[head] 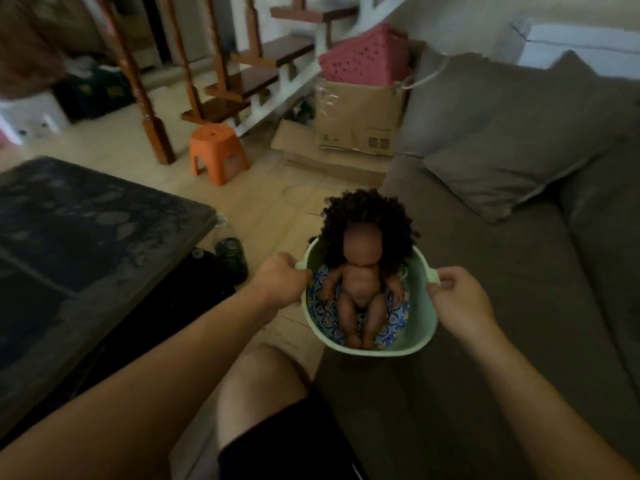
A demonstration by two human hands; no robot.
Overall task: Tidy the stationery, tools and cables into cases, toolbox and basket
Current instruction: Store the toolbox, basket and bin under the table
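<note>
Hard to make out: the whole view was dim and soft, and the face of the brown plastic doll with curly black hair (360,289) was blurred out.
Hidden: the underside of the pale green round plastic basket (420,327) was out of sight, so I could not tell whether it sat on the seat edge or was held just off it.
Cut off: both forearms ran out of the bottom of the view, and the dark stone-patterned table (86,220) was clipped at the left edge.
Left hand: the left hand (282,280) was clamped on the basket's left rim tab, fingers curled tight over it, tips tucked out of view.
Right hand: the right hand (460,299) gripped the right rim tab, thumb on top and fingers folded narrowly beneath.
Basket: it was in front of the bare knee (263,375), at the front edge of the grey-brown fabric sofa (485,271).
Inside: the doll sat upright on a blue patterned cloth (394,320) lining the bottom.
Behind: an orange plastic stool (216,154) stood on the floor near the wooden stairs (256,77), and a pink woven hamper (363,57) topped a brown cardboard box (356,116).
On the sofa: a grey-brown cushion (512,133) leaned against the backrest.
</note>
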